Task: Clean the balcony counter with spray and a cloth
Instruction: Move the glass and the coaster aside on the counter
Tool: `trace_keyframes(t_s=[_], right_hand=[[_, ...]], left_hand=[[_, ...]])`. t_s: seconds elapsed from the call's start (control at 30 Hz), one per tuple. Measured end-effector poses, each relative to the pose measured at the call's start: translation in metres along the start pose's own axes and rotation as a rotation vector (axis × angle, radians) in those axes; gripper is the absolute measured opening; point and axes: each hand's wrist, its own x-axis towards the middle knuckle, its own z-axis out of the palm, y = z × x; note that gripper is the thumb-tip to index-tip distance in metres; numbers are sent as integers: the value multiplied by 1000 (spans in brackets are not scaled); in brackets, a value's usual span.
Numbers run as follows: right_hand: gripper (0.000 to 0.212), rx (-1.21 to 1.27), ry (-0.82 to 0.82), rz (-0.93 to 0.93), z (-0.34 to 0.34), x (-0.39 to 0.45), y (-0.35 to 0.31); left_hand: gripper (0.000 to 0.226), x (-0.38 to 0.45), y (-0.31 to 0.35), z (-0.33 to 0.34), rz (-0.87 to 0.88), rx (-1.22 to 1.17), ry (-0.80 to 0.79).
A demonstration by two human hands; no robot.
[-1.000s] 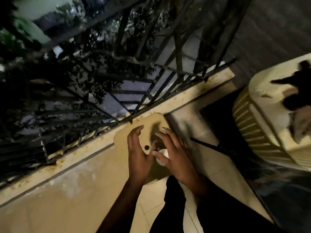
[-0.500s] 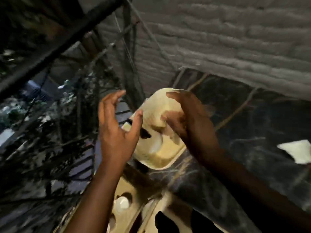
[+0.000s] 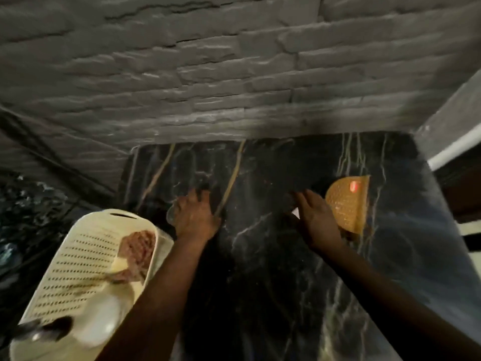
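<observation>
The black marble counter [image 3: 273, 269] with pale veins fills the middle of the view. My left hand [image 3: 195, 220] rests on it palm down with fingers bent; a small clear round object [image 3: 170, 217] shows at its left edge, and whether it is gripped is unclear. My right hand [image 3: 317, 222] reaches forward over the counter, fingers stretched and apart, beside a folded orange perforated mat [image 3: 348, 201]. A small white corner [image 3: 296, 212] peeks out by its thumb. A pinkish cloth [image 3: 136, 250] lies in the cream basket. No spray bottle is visible.
A cream perforated basket [image 3: 65, 277] stands at the counter's left front, also holding a white round item [image 3: 101, 324] and a dark blurred object [image 3: 49, 330]. A grey stone wall [image 3: 234, 74] backs the counter. The counter's right edge drops off near a white ledge [image 3: 453, 149].
The view swung from the balcony railing and floor up to the counter. Both hands set down the cream basket, which now stands at the left, and moved onto the marble.
</observation>
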Motion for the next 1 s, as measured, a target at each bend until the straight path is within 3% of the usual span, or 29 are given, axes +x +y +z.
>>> trace_keyframes(t_s=[0.1,0.2,0.37,0.63,0.87,1.0], right_hand=[[58,-43,-211,71,15,0,32],[63,-96,-305,50,26,-1,39],[62,-67,-304,63,32,0,41],[58,-5,-217,30,23,-6,38],[55,24,-169,68,10,-23,44],[54,17,-162,81,8,-31,49]], left_hand=[[78,19,-13,7,-115,125,-157],[74,25,-19,8,-187,168,-294],[45,30,-21,10,-223,152,-205],[34,20,48,7,44,-51,-140],[51,3,134,12,292,-94,-137],[59,1,148,12,313,-62,-150]])
